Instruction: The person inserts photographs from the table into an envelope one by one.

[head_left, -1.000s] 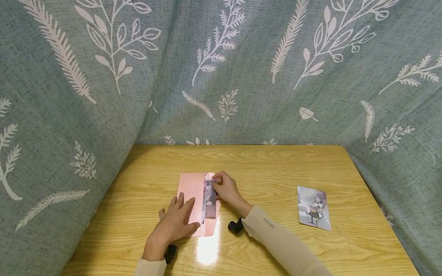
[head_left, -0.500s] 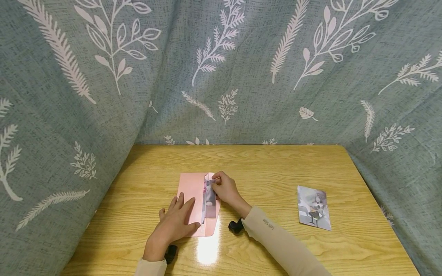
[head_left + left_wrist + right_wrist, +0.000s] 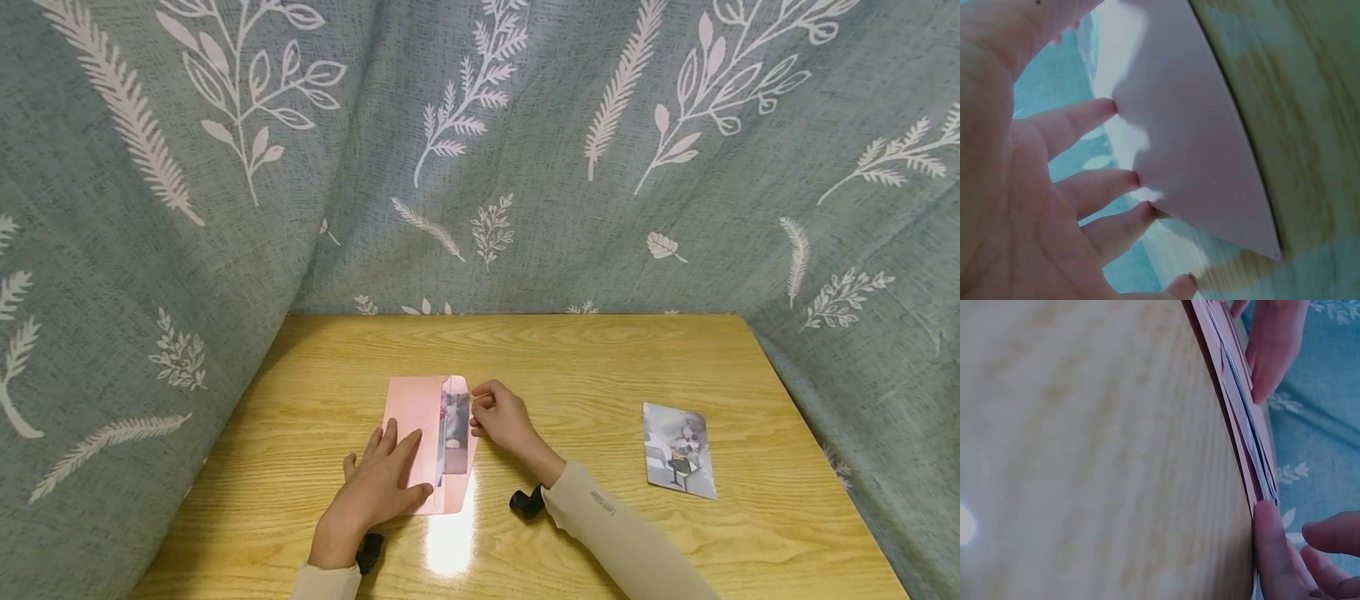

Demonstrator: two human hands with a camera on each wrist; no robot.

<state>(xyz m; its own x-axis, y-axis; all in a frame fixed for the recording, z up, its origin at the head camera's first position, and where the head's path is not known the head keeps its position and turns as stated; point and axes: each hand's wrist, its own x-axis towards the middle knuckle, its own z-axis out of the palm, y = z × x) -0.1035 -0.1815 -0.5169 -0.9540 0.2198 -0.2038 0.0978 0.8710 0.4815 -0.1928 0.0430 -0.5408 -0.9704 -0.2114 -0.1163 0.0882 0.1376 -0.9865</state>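
Note:
A pink envelope (image 3: 414, 400) lies on the table with its flap spread to the right. Out of its mouth sticks a photo card (image 3: 457, 433), the rest of it hidden inside. My left hand (image 3: 378, 479) rests on the envelope with fingers spread; in the left wrist view its fingertips touch the pink paper (image 3: 1191, 144). At the flap's right edge is my right hand (image 3: 510, 423), fingers bent loosely. The right wrist view has its index finger (image 3: 1270, 544) against the end of the envelope and cards, the thumb (image 3: 1335, 536) held apart.
Another photo card (image 3: 680, 450) lies flat on the right part of the wooden table (image 3: 585, 358). A patterned blue-green curtain (image 3: 555, 208) surrounds the back and sides. Black wrist cameras (image 3: 527, 503) hang under both wrists.
My right hand has let go of the photo card's upper edge and drawn back to the right and slightly nearer. The left hand and envelope have stayed put.

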